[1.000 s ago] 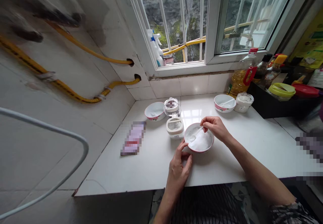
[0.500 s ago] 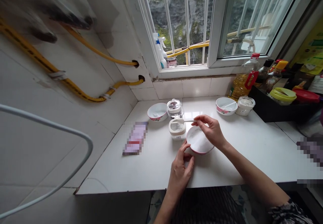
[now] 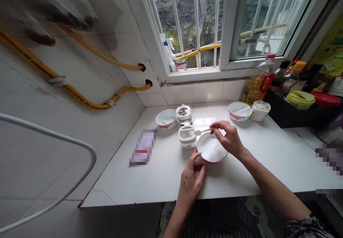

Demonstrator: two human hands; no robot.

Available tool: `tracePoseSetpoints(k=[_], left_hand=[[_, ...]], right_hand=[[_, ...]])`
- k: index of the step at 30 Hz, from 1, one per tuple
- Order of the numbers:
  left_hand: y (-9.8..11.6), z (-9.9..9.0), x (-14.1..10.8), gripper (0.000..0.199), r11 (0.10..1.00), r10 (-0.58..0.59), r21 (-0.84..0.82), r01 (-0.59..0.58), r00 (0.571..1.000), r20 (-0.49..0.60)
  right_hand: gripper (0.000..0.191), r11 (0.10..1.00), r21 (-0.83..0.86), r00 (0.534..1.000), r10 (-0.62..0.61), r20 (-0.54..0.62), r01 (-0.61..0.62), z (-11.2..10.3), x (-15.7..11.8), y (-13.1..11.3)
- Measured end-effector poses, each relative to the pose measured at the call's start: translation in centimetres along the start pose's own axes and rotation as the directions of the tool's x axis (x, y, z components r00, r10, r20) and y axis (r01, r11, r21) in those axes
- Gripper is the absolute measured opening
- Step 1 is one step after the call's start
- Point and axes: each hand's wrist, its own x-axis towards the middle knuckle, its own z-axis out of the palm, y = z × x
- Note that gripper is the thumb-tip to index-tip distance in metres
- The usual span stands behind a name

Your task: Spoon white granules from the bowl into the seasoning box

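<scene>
A bowl (image 3: 213,150) with a pink edge, filled with white powder or grains, stands on the counter in front of me. My left hand (image 3: 191,173) holds its left side, fingers at the rim and thumb low against it. Pinched in my right hand (image 3: 227,138) is a small white spoon (image 3: 203,131) by its handle, its head over the gap between bowl and jar. Just left of the spoon sits a seasoning jar (image 3: 187,136) with white contents, its lid raised. A second clear-lidded jar (image 3: 184,113) with dark contents is behind it.
A flowered bowl (image 3: 166,119) sits at the back left, a purple packet (image 3: 143,147) nearer me. Back right are another bowl (image 3: 239,112) with a spoon, a white jar (image 3: 260,111), an oil bottle (image 3: 255,84) and a black rack (image 3: 281,114) of condiments.
My right hand has drawn the spoon rightward, out of the jar's mouth and toward the bowl. My left hand stays on the bowl.
</scene>
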Motion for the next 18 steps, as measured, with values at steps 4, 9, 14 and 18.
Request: tracePoseSetpoints(k=[4, 9, 14, 18], left_hand=[[0.0, 0.0, 0.0, 0.036, 1.000, -0.003, -0.001, 0.003, 1.000, -0.008], [0.0, 0.0, 0.0, 0.036, 1.000, 0.009, 0.008, -0.009, 1.000, -0.019], [0.3, 0.0, 0.1, 0.037, 1.000, 0.003, 0.018, -0.002, 1.000, -0.029], [0.8, 0.0, 0.1, 0.036, 1.000, -0.013, 0.015, 0.014, 0.999, -0.036]], right_hand=[[0.017, 0.996, -0.006, 0.992, 0.091, 0.084, -0.091, -1.4, -0.3, 0.9], [0.019, 0.997, -0.035, 0.964, 0.082, 0.253, -0.075, -0.8, -0.8, 0.9], [0.019, 0.978, 0.028, 0.934, 0.190, 0.304, -0.209, -0.2, -0.8, 0.3], [0.016, 0.883, 0.162, 0.868, 0.375, 0.325, -0.441, -0.7, -0.5, 0.7]])
